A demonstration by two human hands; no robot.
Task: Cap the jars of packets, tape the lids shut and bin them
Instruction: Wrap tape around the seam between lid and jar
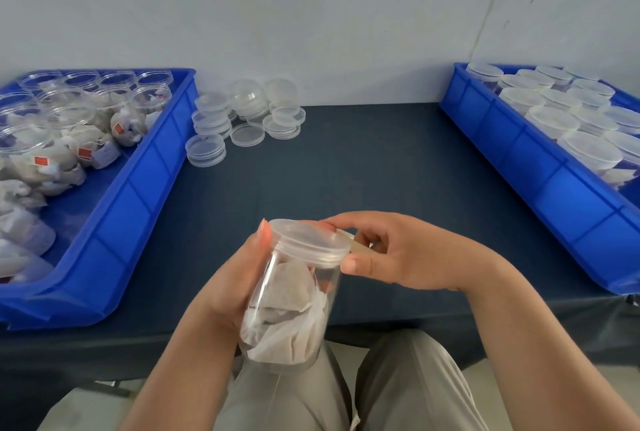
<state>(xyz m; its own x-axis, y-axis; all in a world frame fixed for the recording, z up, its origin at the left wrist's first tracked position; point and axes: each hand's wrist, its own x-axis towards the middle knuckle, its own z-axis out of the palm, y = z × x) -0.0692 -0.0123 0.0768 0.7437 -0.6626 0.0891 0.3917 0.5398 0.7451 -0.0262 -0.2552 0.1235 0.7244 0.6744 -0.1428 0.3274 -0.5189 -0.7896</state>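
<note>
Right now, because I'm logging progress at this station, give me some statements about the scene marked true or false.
The left hand grips a jar of packets. True.
The right hand lies flat on the table. False: its fingers hold the jar's lid.
The jars in the left bin are capped. False: they have no lids.
Loose lids lie on the table beside the left bin. True.
The right bin is empty. False: it holds capped jars.

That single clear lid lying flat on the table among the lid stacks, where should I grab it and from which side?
Pinch the single lid by opposite points of its rim, coming from above and the near side. It lies flat and shallow, so little side wall shows. Lid stacks crowd its left, right and back, and none stands in front.
</note>
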